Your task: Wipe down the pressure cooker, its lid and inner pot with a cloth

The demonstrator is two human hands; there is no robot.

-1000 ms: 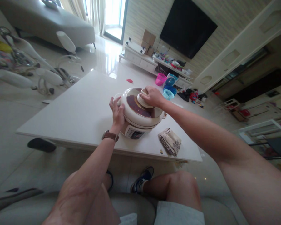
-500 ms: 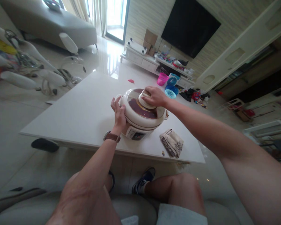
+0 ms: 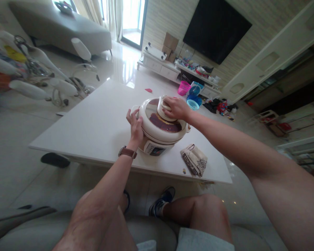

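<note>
Cooker (image 3: pixel 154 148) sits near worktop (image 3: pixel 94 129) front edge. Left hand (image 3: pixel 135 123) fingers curl on its side; right hand (image 3: pixel 176 108) fingers close round lid (image 3: pixel 170 126) knob (image 3: pixel 162 104). Glass lid likely heavy, fragile, slick: knob best hold.

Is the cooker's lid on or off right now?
On: the lid covers the cooker, right hand on its knob, left hand holding the side. Cannot tell if seated.
</note>
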